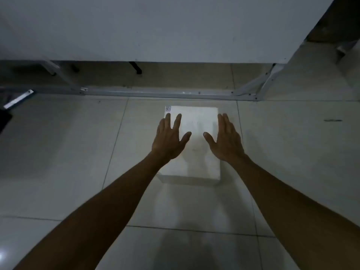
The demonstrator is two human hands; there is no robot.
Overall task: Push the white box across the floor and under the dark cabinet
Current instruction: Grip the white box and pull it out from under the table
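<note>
A white rectangular box (194, 121) lies flat on the tiled floor, its far edge close to a metal floor rail. A small label sits on its far left corner. My left hand (169, 139) is over the box's left side, fingers spread, palm down. My right hand (227, 139) is over the right side, also spread flat. I cannot tell whether the palms touch the lid. The cabinet (155, 26) appears as a large grey panel ahead, raised off the floor with a dark gap (175, 75) beneath it.
A metal rail (165, 93) runs across the floor in front of the gap, with angled braces at left (66, 76) and right (259, 82). A black bracket (136, 68) hangs under the panel. Pale floor tiles (58, 152) spread all around.
</note>
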